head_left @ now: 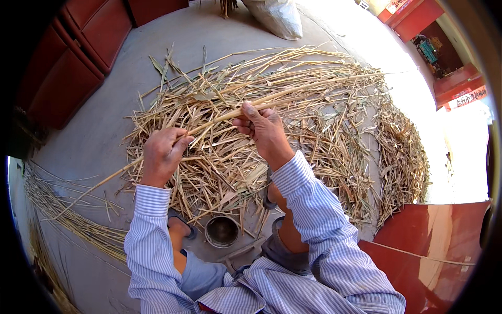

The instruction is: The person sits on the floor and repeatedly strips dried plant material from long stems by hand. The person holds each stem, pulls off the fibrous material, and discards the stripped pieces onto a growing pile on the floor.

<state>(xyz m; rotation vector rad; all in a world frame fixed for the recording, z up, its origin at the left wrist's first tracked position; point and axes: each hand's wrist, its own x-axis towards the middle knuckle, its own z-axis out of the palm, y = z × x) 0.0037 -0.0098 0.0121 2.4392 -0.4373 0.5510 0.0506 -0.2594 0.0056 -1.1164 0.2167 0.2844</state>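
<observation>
A long, pale yellow dry stalk (pixel 293 93) runs slantwise in front of me, its thin end low at the left and its other end far off at the right. My left hand (pixel 163 155) is closed round its thinner part. Farther along, my right hand (pixel 260 127) pinches the stalk between thumb and fingers. Beneath both hands spreads a wide heap of dry straw and husk leaves (pixel 230 172). Whether either hand also holds a loose piece of husk cannot be made out.
A round dark bowl (pixel 221 231) stands on the floor between my feet. Thin peeled stalks (pixel 86 222) lie at the left. Dark red sofas (pixel 86 42) line the far left; a white sack (pixel 274 18) sits at the back. At the lower right is a red panel (pixel 397 246).
</observation>
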